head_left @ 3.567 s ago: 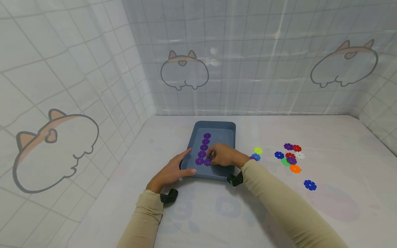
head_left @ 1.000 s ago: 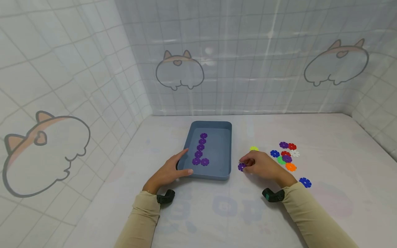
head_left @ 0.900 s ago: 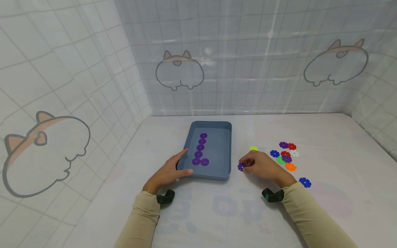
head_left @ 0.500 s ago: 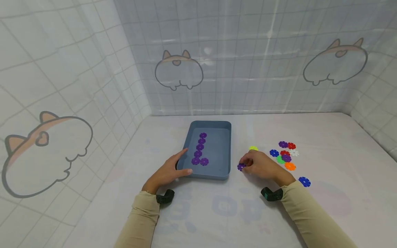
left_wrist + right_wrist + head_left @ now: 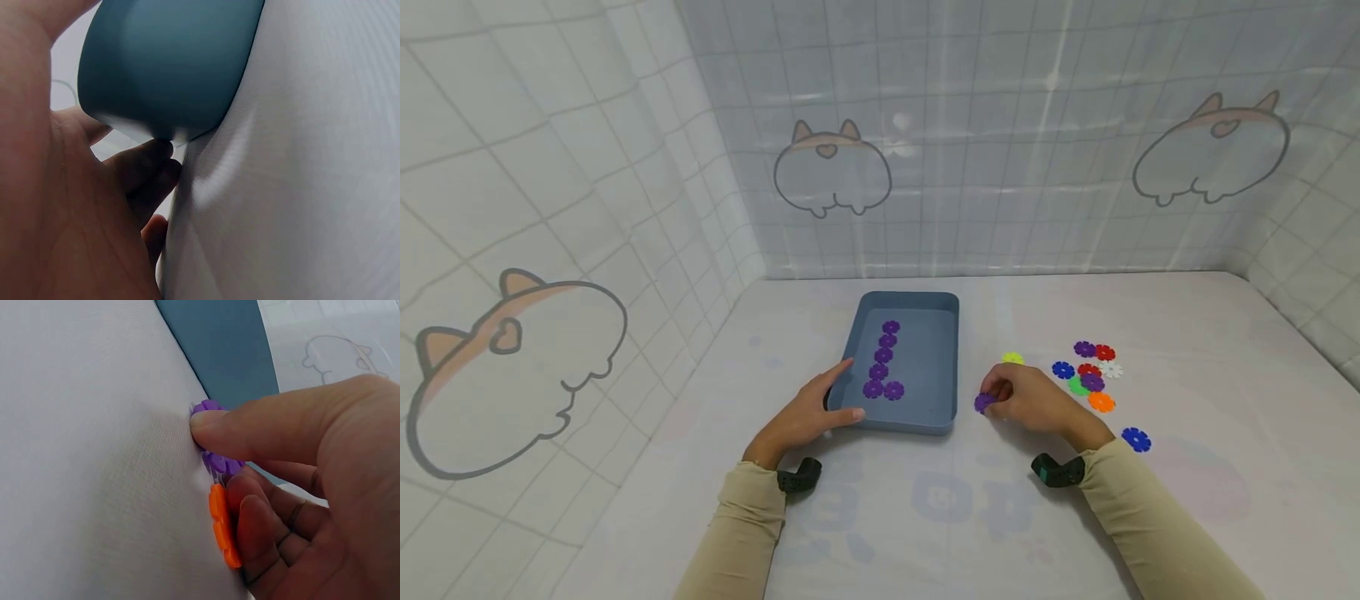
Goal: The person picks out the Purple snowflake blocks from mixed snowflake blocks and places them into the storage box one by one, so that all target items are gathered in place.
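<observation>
My left hand (image 5: 805, 412) holds the near left corner of a blue-grey tray (image 5: 957, 358), thumb on the front rim and forefinger along the side. In the left wrist view, other fingers (image 5: 147, 165) curl against the tray's corner. Inside the tray, purple snowflake discs (image 5: 883, 356) form an L: a column with one disc beside its foot. Right of the tray, my right hand (image 5: 1033, 400) pinches a purple snowflake disc (image 5: 982, 403) close to the tabletop. The right wrist view shows my thumb across this disc (image 5: 222, 464), with an orange disc (image 5: 222, 525) under the curled fingers.
A yellow disc (image 5: 1012, 358) lies just beyond my right hand. Farther right are several mixed discs, among them red (image 5: 1105, 352), white (image 5: 1111, 369), green (image 5: 1078, 386) and orange (image 5: 1102, 402). A blue disc (image 5: 1137, 440) lies nearer. A tiled-pattern curtain (image 5: 985, 167) stands behind.
My right hand has left the tray and moved right, and now pinches another purple disc, slightly tilted in the last half second. My left hand stays at the tray's corner.
</observation>
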Tool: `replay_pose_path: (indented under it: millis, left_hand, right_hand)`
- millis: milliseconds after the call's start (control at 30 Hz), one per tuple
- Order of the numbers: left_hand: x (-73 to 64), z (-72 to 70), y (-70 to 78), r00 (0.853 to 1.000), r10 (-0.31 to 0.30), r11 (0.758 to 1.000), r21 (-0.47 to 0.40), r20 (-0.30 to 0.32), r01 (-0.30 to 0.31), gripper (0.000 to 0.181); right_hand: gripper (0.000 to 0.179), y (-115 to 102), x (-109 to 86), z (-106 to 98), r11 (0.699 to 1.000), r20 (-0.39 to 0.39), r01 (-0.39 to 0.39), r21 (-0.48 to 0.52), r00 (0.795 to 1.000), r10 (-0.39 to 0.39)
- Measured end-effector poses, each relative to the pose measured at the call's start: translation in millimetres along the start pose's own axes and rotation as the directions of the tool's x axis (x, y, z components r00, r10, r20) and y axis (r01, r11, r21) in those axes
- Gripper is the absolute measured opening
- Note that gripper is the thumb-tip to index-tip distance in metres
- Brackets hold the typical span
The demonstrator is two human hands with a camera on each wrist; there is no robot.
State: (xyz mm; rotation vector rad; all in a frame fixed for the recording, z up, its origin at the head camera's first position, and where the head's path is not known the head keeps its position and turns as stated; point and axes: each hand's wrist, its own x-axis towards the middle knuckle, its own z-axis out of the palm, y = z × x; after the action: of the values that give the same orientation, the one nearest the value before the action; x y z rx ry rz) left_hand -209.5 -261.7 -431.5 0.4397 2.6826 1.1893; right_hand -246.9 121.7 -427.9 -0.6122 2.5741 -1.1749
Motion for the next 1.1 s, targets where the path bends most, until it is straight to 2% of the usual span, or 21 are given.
replay_pose_path:
  millis: [367, 733, 1100]
  left_hand:
    - [-1.8, 0.0, 4.1, 0.999, -0.031, 1.0, 0.006, 0.009, 0.03, 0.092]
    - [-0.2, -0.5, 2.6, 1.0, -0.014, 1.0, 0.009, 0.004, 0.014, 0.093]
    - [0.2, -0.6, 2.6, 1.0, -0.02, 1.0, 0.015, 0.007, 0.02, 0.092]
  right_hand:
    - [0.007, 2.7, -0.5, 0.4, 1.0, -0.082, 0.006, 0.021, 0.997, -0.004]
    - [0.005, 0.6, -1.0, -1.8, 0.997, -0.149, 0.028, 0.075, 0.989, -0.017]
    - [0.011, 6.4, -0.2, -4.2, 0.991, -0.202, 0.015, 0.132, 0.979, 0.012]
